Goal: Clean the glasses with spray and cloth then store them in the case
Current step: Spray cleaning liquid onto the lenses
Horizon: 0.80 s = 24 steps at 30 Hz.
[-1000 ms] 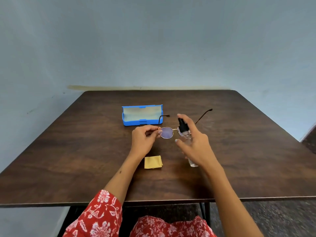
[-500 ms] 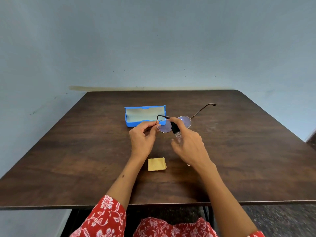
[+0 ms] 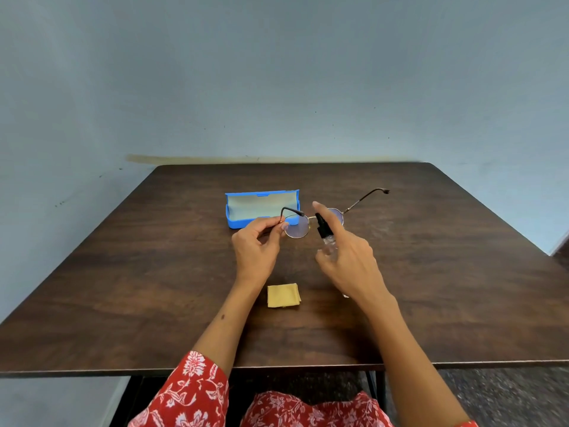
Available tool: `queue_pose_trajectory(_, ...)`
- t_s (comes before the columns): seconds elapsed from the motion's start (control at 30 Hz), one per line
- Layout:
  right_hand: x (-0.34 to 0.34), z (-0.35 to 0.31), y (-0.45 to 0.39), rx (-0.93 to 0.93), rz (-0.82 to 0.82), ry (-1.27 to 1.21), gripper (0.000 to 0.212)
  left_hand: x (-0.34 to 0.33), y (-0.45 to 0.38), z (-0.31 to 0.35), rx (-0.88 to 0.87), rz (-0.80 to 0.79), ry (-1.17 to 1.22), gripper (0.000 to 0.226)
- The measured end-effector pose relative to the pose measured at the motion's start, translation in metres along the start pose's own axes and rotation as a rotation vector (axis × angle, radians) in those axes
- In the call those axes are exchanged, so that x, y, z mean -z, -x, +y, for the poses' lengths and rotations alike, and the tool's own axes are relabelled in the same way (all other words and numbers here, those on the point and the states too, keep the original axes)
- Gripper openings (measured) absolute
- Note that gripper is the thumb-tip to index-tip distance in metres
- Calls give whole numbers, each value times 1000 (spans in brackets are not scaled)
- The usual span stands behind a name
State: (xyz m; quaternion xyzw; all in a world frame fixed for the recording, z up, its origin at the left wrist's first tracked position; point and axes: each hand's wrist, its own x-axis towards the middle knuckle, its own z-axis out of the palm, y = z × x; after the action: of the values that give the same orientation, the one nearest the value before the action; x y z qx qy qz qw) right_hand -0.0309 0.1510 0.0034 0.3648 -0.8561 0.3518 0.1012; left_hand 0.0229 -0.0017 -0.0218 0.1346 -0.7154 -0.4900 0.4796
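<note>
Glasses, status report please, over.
Left hand pinches glasses by the rim. Right hand holds spray aimed at lens. Cloth untouched, case open. Nothing blocking.

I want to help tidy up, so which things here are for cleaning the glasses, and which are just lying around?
For the job:
glasses, pinched by the left hand
spray bottle, held in the right hand
yellow cloth, lying on the table
blue case, open

Just lying about:
nothing loose; only the table itself

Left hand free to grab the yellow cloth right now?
Probably not: the left hand pinches the round wire-rimmed glasses. The folded yellow cloth lies uncovered on the table beside that wrist, so nothing else blocks it.
</note>
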Motion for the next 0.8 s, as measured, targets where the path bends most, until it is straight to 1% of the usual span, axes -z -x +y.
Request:
queue_pose_trajectory(0.13,10,14,7,-104,63,-39,72,0,0,-4,24,8,35,18)
queue_pose_trajectory(0.23,15,22,7,-129,85,-64,75,0,-1,-9,26,7,30,19)
queue_pose_trajectory(0.33,17,24,4,-110,79,-28,79,0,-1,-10,41,8,36,19)
queue_pose_trajectory(0.47,19,24,3,-139,65,-30,66,0,-2,-9,46,4,46,21)
queue_pose_trajectory(0.53,18,24,2,-133,74,-42,64,0,-2,-8,49,1,47,21)
queue_pose_trajectory(0.7,15,27,4,-58,201,-108,77,0,-2,-11,50,16,35,21)
queue_pose_trajectory(0.8,15,30,8,-52,322,-198,77,0,-3,-12,66,51,35,20)
